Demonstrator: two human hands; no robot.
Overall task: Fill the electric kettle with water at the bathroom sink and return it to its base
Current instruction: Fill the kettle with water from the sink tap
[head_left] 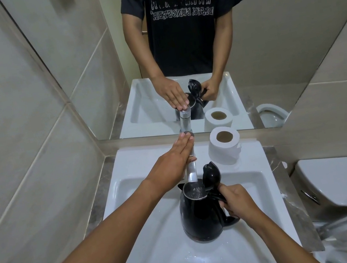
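Observation:
A black electric kettle (pixel 199 216) stands upright in the white sink (pixel 148 204), its lid (pixel 212 174) flipped open. Its round mouth sits right under the chrome faucet (pixel 192 172) spout, and water shows inside. My right hand (pixel 237 201) is closed around the kettle's handle on its right side. My left hand (pixel 173 161) lies flat, fingers together, on top of the faucet lever. The kettle's base is not in view.
A toilet paper roll (pixel 224 145) stands on the sink's back right ledge. A wall mirror (pixel 177 50) behind the sink reflects a person. A white toilet (pixel 342 183) sits to the right. Tiled wall closes off the left side.

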